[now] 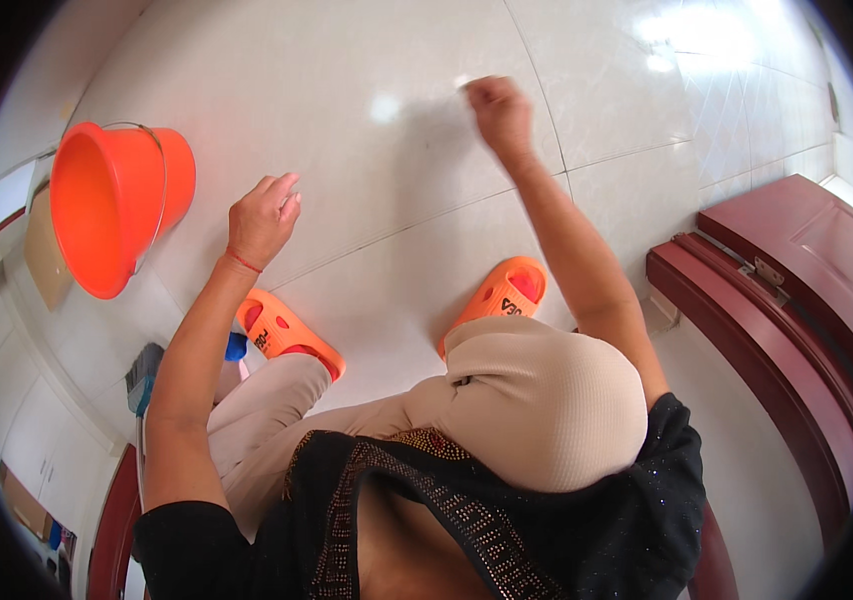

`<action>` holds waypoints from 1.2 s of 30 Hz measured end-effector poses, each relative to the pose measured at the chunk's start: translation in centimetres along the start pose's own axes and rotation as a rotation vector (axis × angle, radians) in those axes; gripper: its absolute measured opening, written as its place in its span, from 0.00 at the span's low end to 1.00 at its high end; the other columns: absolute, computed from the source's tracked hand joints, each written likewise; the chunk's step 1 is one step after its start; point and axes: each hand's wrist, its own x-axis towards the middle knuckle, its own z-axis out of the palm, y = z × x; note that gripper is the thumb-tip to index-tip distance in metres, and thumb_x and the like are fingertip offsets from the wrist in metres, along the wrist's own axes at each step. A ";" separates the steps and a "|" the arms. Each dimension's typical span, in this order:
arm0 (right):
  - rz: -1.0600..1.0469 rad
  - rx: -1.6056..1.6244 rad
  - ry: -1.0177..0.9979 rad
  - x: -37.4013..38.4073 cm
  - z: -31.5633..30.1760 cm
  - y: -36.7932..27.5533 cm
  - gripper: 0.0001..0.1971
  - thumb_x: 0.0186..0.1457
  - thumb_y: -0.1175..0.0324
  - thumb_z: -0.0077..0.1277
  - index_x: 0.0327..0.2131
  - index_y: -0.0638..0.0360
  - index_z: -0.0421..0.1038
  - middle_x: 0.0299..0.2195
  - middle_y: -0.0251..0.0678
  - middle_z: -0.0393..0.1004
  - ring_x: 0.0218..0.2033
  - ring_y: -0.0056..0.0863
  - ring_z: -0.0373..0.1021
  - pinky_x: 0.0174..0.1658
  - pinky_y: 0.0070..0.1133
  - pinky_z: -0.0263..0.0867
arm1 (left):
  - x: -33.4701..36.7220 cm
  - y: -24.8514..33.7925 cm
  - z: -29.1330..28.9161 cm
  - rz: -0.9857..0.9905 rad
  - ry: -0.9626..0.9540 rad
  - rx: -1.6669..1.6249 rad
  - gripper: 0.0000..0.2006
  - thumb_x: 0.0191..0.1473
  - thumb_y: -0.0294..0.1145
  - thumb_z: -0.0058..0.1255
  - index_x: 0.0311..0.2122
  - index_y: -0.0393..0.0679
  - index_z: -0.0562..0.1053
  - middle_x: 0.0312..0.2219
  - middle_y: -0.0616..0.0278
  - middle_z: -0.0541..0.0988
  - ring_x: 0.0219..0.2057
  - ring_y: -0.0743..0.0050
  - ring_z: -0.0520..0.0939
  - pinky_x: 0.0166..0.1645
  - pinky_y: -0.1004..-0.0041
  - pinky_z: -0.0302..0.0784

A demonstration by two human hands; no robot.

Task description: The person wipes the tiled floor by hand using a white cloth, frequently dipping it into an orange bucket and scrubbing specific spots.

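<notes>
My left hand [265, 218], with a red string at its wrist, hangs over the floor just beyond the left orange slipper [282, 335]. Its fingers are curled in toward the thumb; whatever may lie between them is hidden. Farther out and to the right, my right hand [502, 118] is raised above the tiles, slightly blurred. Its fingers are closed, and a tiny pale spot [462, 82] shows at their tips, too small to name. Both hands are well apart and touch nothing else in sight.
An orange bucket [179, 165] with a wire handle lies tipped at the left, its mouth facing left. The right orange slipper [497, 300] is on my foot. A dark red wooden door-like piece [797, 250] stands at the right. A grey brush head [145, 365] is beside my left arm.
</notes>
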 end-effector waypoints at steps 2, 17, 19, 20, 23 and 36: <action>0.154 -0.060 0.086 3.8 -2.8 1.2 0.02 0.45 0.71 0.53 0.26 0.55 0.74 0.25 0.40 0.72 0.29 0.35 0.69 0.33 0.26 0.66 | 0.0 -0.2 -0.3 -0.028 0.007 0.000 0.12 0.45 0.26 0.51 0.38 0.46 0.71 0.27 0.63 0.75 0.24 0.65 0.76 0.26 0.71 0.72; -0.178 -0.482 -0.342 2.7 -10.3 6.0 0.04 0.50 0.71 0.44 0.29 0.53 0.70 0.32 0.39 0.68 0.31 0.44 0.67 0.34 0.33 0.65 | 0.7 -0.4 1.5 0.062 -0.080 0.008 0.11 0.46 0.29 0.50 0.38 0.45 0.71 0.28 0.62 0.74 0.25 0.64 0.76 0.27 0.69 0.73; -0.061 -0.544 -0.304 -2.2 -11.8 6.1 0.03 0.50 0.70 0.45 0.29 0.54 0.68 0.31 0.40 0.68 0.30 0.44 0.67 0.32 0.34 0.65 | 1.1 0.0 2.2 0.079 -0.079 -0.021 0.11 0.46 0.29 0.50 0.38 0.45 0.72 0.28 0.62 0.74 0.24 0.64 0.76 0.27 0.69 0.72; 0.008 -0.587 -0.274 -4.5 -11.9 5.9 0.03 0.50 0.69 0.45 0.28 0.54 0.68 0.30 0.40 0.67 0.29 0.44 0.67 0.31 0.35 0.65 | 1.3 0.1 2.2 0.085 -0.073 -0.029 0.11 0.46 0.29 0.50 0.38 0.45 0.72 0.28 0.62 0.74 0.24 0.64 0.76 0.27 0.69 0.72; 0.210 -0.604 -0.148 -8.8 -10.7 4.9 0.03 0.50 0.67 0.46 0.28 0.53 0.66 0.29 0.39 0.67 0.27 0.42 0.68 0.30 0.36 0.65 | 1.6 0.9 2.7 0.127 -0.102 -0.042 0.12 0.46 0.26 0.50 0.39 0.44 0.72 0.27 0.62 0.75 0.23 0.67 0.77 0.28 0.72 0.72; 0.165 -0.401 -0.010 2.5 -1.4 1.4 0.03 0.49 0.71 0.47 0.27 0.56 0.70 0.29 0.41 0.69 0.31 0.40 0.68 0.35 0.31 0.65 | 1.5 0.0 0.8 0.034 -0.013 -0.102 0.10 0.46 0.27 0.49 0.37 0.44 0.72 0.27 0.62 0.75 0.25 0.63 0.76 0.28 0.70 0.72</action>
